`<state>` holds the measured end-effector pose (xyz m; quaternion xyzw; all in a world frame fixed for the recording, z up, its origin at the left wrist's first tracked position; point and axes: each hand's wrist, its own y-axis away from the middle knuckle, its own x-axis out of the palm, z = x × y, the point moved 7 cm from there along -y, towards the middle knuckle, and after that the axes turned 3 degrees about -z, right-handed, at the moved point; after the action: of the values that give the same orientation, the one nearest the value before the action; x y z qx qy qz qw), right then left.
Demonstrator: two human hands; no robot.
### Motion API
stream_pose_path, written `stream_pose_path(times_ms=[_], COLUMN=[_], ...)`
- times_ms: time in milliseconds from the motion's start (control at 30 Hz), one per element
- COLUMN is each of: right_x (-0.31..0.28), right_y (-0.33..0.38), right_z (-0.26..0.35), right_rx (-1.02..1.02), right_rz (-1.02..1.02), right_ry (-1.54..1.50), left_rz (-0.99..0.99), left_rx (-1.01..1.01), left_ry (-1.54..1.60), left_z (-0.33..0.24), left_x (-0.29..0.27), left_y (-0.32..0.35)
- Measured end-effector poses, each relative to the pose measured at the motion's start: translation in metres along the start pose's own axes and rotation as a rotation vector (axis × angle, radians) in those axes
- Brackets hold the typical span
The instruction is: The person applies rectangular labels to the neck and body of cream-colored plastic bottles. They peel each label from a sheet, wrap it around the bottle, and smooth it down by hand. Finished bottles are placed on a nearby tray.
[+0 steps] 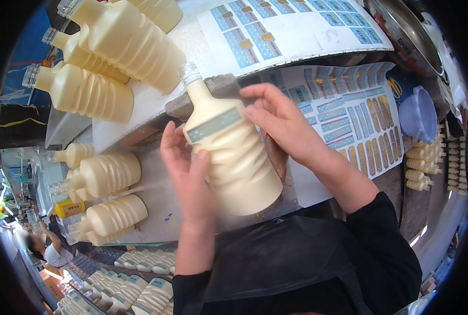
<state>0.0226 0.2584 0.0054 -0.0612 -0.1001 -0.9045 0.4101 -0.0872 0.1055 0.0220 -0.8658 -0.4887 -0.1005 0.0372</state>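
While I hold it up between both hands above the table edge, the cream bottle [228,152] tilts neck-up to the left: ribbed plastic body, clear threaded neck with no cap, pale creamy fill. One grey-blue rectangular label [214,125] sits across its shoulder. My left hand [189,173] cups the bottle's left side, fingers together, thumb pressed on the body. My right hand [281,123] is at the upper right, fingertips flat on the label's right end, fingers close together. Just behind lies a white sheet of blue labels [276,26] on the grey table [155,105]; a second label sheet [349,115] with blue and yellow strips lies right. More cream bottles [108,47] lie top left, others [110,173] lower left. Labelled bottles [144,294] fill the bottom. Purple funnel [417,115] far right.
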Motion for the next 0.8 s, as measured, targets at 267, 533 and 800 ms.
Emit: stream_pose_path(times_ms=[267,533,800], right_x=[0.003,0.004,0.004], right_y=[-0.015,-0.014,-0.014], right_z=[0.011,0.012,0.01], right_rx=[0.02,0.021,0.024], right_rz=[0.012,-0.007,-0.015], right_ry=[0.212,0.197,0.182], left_rz=[-0.006,-0.008,-0.007], left_rx=[-0.056,-0.065,-0.063], left_ry=[0.064,0.071,0.068], left_z=[0.005,0.004,0.004], left_x=[0.002,0.001,0.002], left_y=[-0.017,-0.017,-0.018])
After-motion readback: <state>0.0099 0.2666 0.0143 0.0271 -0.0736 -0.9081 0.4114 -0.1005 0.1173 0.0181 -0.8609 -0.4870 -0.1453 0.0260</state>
